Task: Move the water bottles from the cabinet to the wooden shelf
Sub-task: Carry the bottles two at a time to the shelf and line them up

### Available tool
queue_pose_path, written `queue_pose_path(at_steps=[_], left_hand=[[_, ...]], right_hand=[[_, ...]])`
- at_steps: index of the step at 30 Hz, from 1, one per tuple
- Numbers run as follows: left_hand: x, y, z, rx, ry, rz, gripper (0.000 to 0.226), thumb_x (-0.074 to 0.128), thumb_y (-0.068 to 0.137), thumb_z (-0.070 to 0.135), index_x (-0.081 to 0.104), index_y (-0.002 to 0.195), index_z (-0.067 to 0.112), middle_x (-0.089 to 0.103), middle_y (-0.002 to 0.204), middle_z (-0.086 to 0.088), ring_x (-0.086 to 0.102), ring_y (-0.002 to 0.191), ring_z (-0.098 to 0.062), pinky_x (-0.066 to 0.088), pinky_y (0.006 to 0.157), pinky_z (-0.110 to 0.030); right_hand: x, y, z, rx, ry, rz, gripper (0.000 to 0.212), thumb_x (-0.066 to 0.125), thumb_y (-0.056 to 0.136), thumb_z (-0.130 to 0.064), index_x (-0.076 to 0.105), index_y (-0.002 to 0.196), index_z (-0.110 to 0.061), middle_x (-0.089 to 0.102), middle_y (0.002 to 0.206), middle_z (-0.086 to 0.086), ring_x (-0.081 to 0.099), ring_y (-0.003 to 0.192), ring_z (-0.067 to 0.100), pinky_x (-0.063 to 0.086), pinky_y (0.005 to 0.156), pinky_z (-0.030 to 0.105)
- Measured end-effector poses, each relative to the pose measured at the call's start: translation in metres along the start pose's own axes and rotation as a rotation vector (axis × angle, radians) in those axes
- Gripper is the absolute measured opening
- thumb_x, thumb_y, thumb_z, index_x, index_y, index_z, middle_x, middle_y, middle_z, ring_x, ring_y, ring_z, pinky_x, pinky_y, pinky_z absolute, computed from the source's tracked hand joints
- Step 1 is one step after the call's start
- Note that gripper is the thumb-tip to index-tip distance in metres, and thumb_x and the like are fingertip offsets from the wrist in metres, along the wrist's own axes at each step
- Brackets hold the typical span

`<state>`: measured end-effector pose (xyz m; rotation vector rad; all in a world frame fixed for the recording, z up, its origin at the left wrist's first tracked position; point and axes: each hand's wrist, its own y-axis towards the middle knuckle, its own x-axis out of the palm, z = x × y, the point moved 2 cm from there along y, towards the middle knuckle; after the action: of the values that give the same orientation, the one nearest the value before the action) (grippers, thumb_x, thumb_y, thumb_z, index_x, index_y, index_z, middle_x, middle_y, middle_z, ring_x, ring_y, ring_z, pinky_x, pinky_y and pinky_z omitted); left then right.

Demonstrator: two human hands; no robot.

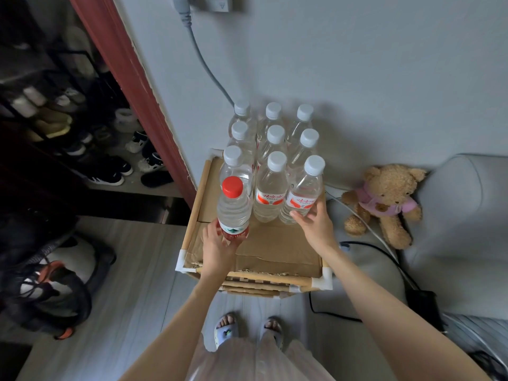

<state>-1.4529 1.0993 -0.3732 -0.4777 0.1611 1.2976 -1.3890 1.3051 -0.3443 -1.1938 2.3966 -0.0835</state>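
A wooden shelf (192, 213) with a cardboard top stands against the grey wall. Several clear water bottles with white caps (270, 185) stand on it in rows. My left hand (217, 244) grips the base of a red-capped bottle (233, 209), upright at the front left of the group. My right hand (316, 224) wraps the lower part of the front right white-capped bottle (303, 191), which stands on the cardboard. The cabinet is not in view.
A teddy bear (383, 203) sits to the right against a grey sofa (467, 215). Cables (384, 251) run along the floor by the shelf. A shoe rack (82, 138) stands to the left behind a red door frame. Bags (55, 284) lie at lower left.
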Motion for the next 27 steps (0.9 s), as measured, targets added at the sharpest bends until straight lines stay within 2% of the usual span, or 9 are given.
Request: queue_pose_path(at_steps=[3, 5, 8, 11, 12, 16, 19, 23, 27], left_hand=[[-0.007, 0.004, 0.002, 0.001, -0.007, -0.088, 0.073, 0.080, 0.066, 0.030, 0.039, 0.125, 0.019, 0.043, 0.119, -0.002, 0.050, 0.109, -0.018, 0.049, 0.091, -0.043], [-0.011, 0.007, 0.005, 0.064, 0.002, -0.133, 0.079, 0.080, 0.064, 0.038, 0.035, 0.129, 0.028, 0.045, 0.127, 0.001, 0.050, 0.113, -0.016, 0.049, 0.092, -0.044], [-0.013, 0.010, 0.012, 0.146, 0.017, -0.216, 0.077, 0.077, 0.065, 0.046, 0.036, 0.129, 0.034, 0.053, 0.123, 0.008, 0.051, 0.115, -0.016, 0.049, 0.090, -0.041], [-0.014, 0.011, 0.021, 0.167, -0.100, -0.271, 0.063, 0.079, 0.068, 0.024, 0.045, 0.121, 0.026, 0.060, 0.114, 0.004, 0.058, 0.105, -0.006, 0.050, 0.078, -0.019], [-0.015, 0.012, 0.022, 0.161, -0.125, -0.277, 0.060, 0.079, 0.069, 0.019, 0.046, 0.119, 0.028, 0.061, 0.113, 0.005, 0.058, 0.102, -0.003, 0.050, 0.076, -0.015], [-0.016, 0.011, 0.016, 0.113, -0.123, -0.231, 0.059, 0.080, 0.067, 0.030, 0.046, 0.115, 0.034, 0.061, 0.108, 0.013, 0.058, 0.101, 0.000, 0.047, 0.080, -0.019], [-0.016, 0.011, 0.014, 0.090, -0.112, -0.212, 0.063, 0.079, 0.060, 0.042, 0.048, 0.113, 0.033, 0.062, 0.107, 0.013, 0.059, 0.100, -0.001, 0.050, 0.084, -0.027], [-0.017, 0.011, 0.014, 0.099, -0.098, -0.184, 0.057, 0.080, 0.065, 0.034, 0.049, 0.113, 0.027, 0.063, 0.105, 0.009, 0.059, 0.099, -0.003, 0.052, 0.086, -0.031], [-0.017, 0.008, 0.017, 0.123, -0.093, -0.172, 0.055, 0.079, 0.067, 0.031, 0.047, 0.112, 0.031, 0.062, 0.105, 0.010, 0.058, 0.099, -0.002, 0.050, 0.084, -0.027]], right_hand=[[0.001, 0.003, 0.000, 0.006, -0.014, 0.012, 0.062, 0.067, 0.081, -0.023, 0.033, 0.132, -0.017, 0.056, 0.126, 0.005, 0.055, 0.113, 0.021, 0.042, 0.088, 0.028], [0.002, 0.003, -0.001, 0.014, -0.009, 0.014, 0.062, 0.067, 0.081, -0.024, 0.033, 0.133, -0.017, 0.055, 0.128, 0.004, 0.055, 0.112, 0.020, 0.041, 0.089, 0.028], [0.001, 0.003, -0.002, 0.017, 0.002, 0.005, 0.065, 0.067, 0.082, -0.025, 0.030, 0.135, -0.020, 0.052, 0.130, 0.002, 0.053, 0.113, 0.019, 0.039, 0.088, 0.027], [0.000, 0.003, -0.002, 0.022, 0.005, -0.007, 0.062, 0.067, 0.082, -0.025, 0.032, 0.133, -0.021, 0.052, 0.130, 0.002, 0.053, 0.114, 0.020, 0.038, 0.088, 0.027], [0.000, 0.003, -0.002, 0.023, 0.011, -0.010, 0.061, 0.067, 0.082, -0.025, 0.033, 0.132, -0.021, 0.052, 0.131, 0.002, 0.053, 0.115, 0.020, 0.038, 0.088, 0.027], [0.001, 0.002, -0.002, 0.031, 0.019, -0.012, 0.061, 0.066, 0.082, -0.023, 0.032, 0.133, -0.020, 0.052, 0.132, 0.003, 0.052, 0.117, 0.020, 0.038, 0.089, 0.026], [0.002, 0.002, -0.001, 0.036, 0.024, -0.011, 0.063, 0.065, 0.083, -0.023, 0.030, 0.135, -0.020, 0.052, 0.132, 0.004, 0.051, 0.119, 0.021, 0.037, 0.089, 0.025], [0.003, 0.003, 0.000, 0.039, 0.017, -0.003, 0.066, 0.065, 0.083, -0.023, 0.028, 0.138, -0.021, 0.050, 0.134, 0.004, 0.050, 0.121, 0.022, 0.036, 0.091, 0.027], [0.004, 0.003, 0.001, 0.043, 0.010, -0.005, 0.067, 0.065, 0.083, -0.025, 0.027, 0.138, -0.022, 0.049, 0.136, 0.004, 0.049, 0.122, 0.022, 0.034, 0.091, 0.027]])
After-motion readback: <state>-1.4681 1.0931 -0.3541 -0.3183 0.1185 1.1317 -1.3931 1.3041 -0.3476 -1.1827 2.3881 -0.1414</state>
